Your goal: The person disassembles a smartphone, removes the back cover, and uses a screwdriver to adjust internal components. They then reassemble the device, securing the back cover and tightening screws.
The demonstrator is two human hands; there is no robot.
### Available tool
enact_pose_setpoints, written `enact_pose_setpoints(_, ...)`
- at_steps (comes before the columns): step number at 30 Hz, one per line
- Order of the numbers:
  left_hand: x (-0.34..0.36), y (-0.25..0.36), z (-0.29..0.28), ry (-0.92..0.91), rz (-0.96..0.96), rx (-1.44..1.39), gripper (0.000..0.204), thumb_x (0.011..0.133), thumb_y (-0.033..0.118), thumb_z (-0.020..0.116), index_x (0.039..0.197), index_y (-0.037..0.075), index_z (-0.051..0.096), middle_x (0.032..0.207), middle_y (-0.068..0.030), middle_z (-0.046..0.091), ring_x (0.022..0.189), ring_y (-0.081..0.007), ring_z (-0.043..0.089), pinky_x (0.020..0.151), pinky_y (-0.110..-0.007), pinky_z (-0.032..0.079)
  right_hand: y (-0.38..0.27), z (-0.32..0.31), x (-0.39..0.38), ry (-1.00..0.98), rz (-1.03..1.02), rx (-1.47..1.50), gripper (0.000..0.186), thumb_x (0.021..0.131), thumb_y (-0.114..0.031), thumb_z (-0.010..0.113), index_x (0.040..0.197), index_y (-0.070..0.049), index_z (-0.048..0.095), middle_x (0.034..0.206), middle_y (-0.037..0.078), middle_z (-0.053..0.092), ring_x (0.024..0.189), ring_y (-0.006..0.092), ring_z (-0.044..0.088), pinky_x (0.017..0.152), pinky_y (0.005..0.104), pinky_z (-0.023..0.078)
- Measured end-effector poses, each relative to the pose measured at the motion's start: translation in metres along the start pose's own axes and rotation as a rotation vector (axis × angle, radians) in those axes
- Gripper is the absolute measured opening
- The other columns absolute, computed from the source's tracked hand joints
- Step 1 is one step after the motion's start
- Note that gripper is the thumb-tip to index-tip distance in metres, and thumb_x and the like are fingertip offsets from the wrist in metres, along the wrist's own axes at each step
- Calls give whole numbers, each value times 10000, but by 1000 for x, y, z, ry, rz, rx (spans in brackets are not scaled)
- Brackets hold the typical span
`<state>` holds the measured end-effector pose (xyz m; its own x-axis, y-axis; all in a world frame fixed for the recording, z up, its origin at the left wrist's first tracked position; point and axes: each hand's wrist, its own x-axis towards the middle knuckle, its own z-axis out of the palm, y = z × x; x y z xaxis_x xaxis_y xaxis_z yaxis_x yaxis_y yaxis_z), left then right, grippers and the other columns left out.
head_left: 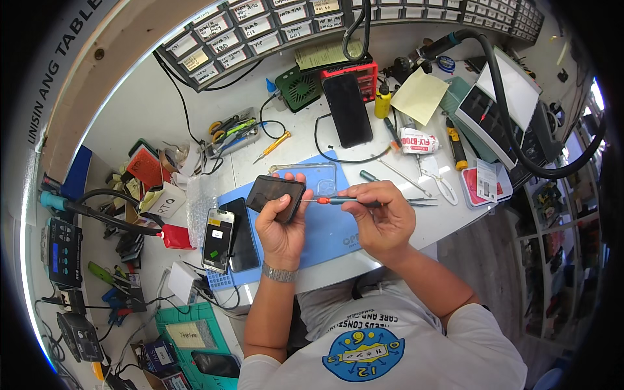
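Observation:
My left hand (284,227) grips a dark smartphone (268,193), tilted above a blue work mat (325,242). In my right hand (385,218) is a screwdriver (344,201) with a dark handle and a red collar. Its thin shaft points left, and the tip meets the phone's right edge; exactly what it touches is too small to tell. Just behind the phone lies a clear phone case (316,174) on the mat. Left of my left hand rest a black phone (243,240) and a phone with its inner parts showing (219,240).
A phone (348,110) stands upright at the back against red drawers (369,78). Tweezers (422,202), white pliers (442,186) and a yellow screwdriver (273,146) lie around the mat. A black hose (497,84) arches over the right side. Labelled drawers (253,27) line the back.

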<state>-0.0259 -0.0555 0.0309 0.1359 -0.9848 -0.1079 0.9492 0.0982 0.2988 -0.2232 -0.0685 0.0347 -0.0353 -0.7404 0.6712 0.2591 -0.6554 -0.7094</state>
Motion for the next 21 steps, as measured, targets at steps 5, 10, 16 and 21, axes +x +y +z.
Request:
enact_pose_setpoints(5,-1,-2,2,22,32,22,537,930,-137,554,1457,-74,478,1400,-229,601,1434,-425,598,1105,-570,650,-2,-3,-1,-22,-60,-119,297,895,182,805,1101,13,673,1121,166,737,1037,275,803,911,366,670)
enact_pose_setpoints(10,-2,-3,4,46,46,33,527,928,-138,557,1446,-75,490,1398,-226,605,1428,-414,607,1094,-559,659,-10,-9,4,-191,-195,-202,347,878,273,702,1098,15,631,1159,168,695,1105,347,791,905,404,700)
enact_pose_setpoints(16,-3,0,6,81,86,92,522,925,-136,565,1440,-75,501,1397,-224,609,1418,-408,618,1086,-549,666,-8,-7,3,-266,-283,-185,331,859,276,664,1058,13,647,1145,180,721,1124,374,794,888,412,709)
enact_pose_setpoints(21,-1,1,6,95,82,152,521,914,-131,593,1427,-71,526,1381,-224,643,1390,-401,643,1072,-529,672,-10,-11,8,-329,-317,-162,363,789,258,692,1050,9,648,1144,183,733,1149,388,782,961,453,673)
